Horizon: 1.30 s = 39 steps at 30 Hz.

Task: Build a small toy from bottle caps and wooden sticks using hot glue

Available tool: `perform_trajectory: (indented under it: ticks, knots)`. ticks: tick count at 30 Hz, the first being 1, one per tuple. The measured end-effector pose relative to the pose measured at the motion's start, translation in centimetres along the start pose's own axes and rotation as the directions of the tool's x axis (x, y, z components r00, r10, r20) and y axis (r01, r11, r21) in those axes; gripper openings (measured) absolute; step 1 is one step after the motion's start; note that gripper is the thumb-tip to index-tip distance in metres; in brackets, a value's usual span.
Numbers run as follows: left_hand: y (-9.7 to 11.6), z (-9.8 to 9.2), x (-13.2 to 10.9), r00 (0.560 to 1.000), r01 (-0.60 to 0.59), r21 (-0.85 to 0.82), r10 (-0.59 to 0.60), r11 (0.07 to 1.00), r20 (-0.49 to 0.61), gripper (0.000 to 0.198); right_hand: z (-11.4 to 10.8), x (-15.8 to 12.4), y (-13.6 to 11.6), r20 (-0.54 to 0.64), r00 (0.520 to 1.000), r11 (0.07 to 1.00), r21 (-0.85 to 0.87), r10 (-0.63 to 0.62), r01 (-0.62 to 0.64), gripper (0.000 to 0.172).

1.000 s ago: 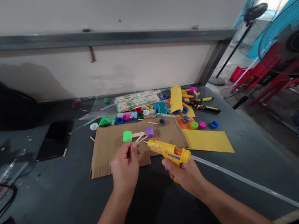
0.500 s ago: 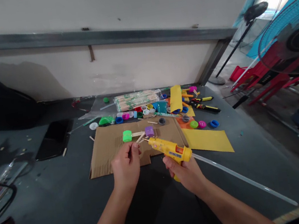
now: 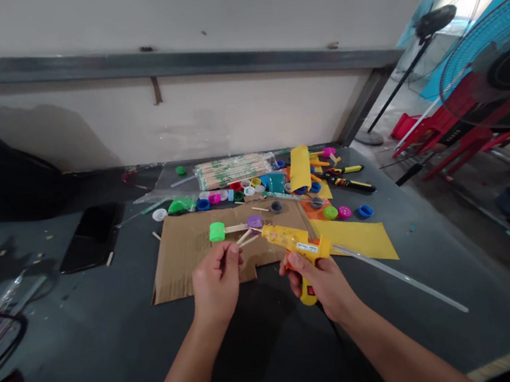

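Over cardboard (image 3: 187, 253) — right hand (image 3: 320, 281) gripping glue gun (image 3: 295, 244), left hand (image 3: 215, 284) pinching sticks (image 3: 243, 238).

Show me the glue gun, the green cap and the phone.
glue gun (image 3: 294, 241): head view, on its yellow barrel.
green cap (image 3: 216, 231): head view, on its top face.
phone (image 3: 92, 236): head view, middle of its dark screen.

Your forearms: two, bare along the whole length in view, tapering to the wrists. Your left hand (image 3: 214, 284): bare, uncovered to the fingertips. Your right hand (image 3: 321, 280): likewise bare. Clothing higher up lies beyond the bottom edge, unseen.
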State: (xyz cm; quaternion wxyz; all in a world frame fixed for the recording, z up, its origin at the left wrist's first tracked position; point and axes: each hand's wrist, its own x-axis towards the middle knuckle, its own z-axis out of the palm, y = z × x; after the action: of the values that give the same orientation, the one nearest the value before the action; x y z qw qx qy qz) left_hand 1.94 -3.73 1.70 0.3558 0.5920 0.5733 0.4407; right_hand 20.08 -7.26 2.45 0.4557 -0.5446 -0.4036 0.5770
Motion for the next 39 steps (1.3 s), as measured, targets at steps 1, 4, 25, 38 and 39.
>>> perform_trajectory:
  ticks: [1, 4, 25, 38, 39]
  knots:
    - [0.0, 0.0, 0.0, 1.000, -0.012, 0.012, 0.012, 1.000, 0.006, 0.028, 0.0, 0.0, 0.0, -0.002, 1.000, 1.000, 0.019, -0.002, 0.002, 0.043]
    - [-0.1, 0.0, 0.0, 0.998, -0.050, 0.049, 0.049, 0.998, 0.024, 0.028, -0.2, 0.0, 0.0, -0.006, 1.000, 0.995, 0.101, -0.020, 0.021, 0.038]
    - [-0.5, -0.2, 1.2, 0.992, 0.119, -0.144, -0.122, 0.983, -0.016, 0.028, -13.0, -3.6, -4.0, -0.338, 0.935, 0.957, 0.290, 0.105, -0.003, 0.036]
    - [-0.6, 0.2, 1.1, 0.994, 0.109, -0.193, -0.112, 0.975, -0.002, 0.026, -14.9, -2.4, 1.6, -0.571, 0.817, 0.874, -0.436, -0.083, -0.216, 0.034]
    - [-0.5, 0.2, 1.1, 0.994, 0.109, -0.196, -0.111, 0.975, 0.001, 0.026, -15.2, -2.2, 1.7, -0.564, 0.816, 0.805, -0.537, -0.122, -0.251, 0.033]
